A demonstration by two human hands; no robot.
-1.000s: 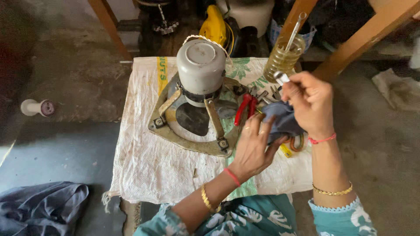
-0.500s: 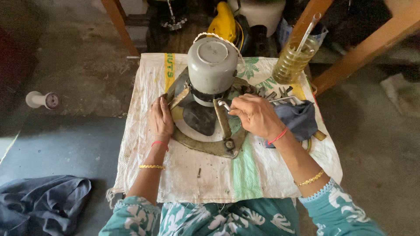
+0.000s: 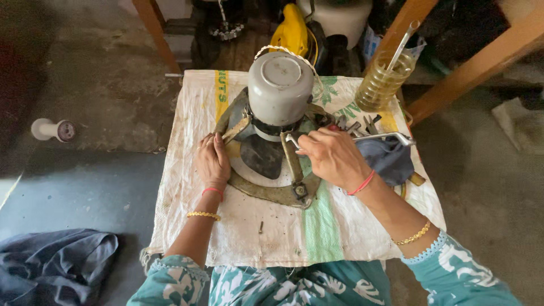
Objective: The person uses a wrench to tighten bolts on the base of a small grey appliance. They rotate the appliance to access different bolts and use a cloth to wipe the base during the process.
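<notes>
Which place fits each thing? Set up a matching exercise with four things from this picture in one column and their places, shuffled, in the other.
Things:
1. left hand
2. right hand
3. glass jar
4. dark cloth

Places:
A. on the floor, lower left
B. on the sack's far right corner
C. resting on the motor's ring frame
D. holding a metal wrench

Pairs: 1-C, 2-D, 3-B, 4-A
</notes>
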